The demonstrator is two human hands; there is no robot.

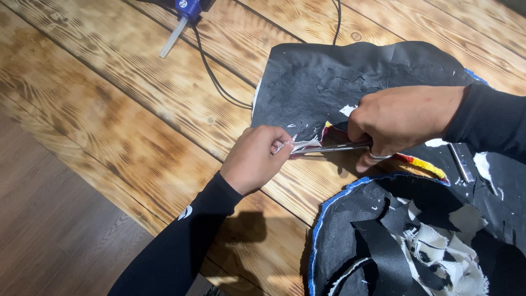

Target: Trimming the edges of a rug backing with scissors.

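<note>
A black backing cloth of a tufted rug lies face down on a wooden table. My left hand pinches a thin white strip of trimmed edge at the cloth's lower left edge. My right hand grips slim metal scissors, blades pointing left toward the strip. Red and yellow yarn shows under the right hand. Both arms wear black sleeves.
A second black-backed piece with a blue rim and loose black and white scraps lies at the lower right. A blue glue gun with a black cable sits at the top. A small metal tool rests on the cloth.
</note>
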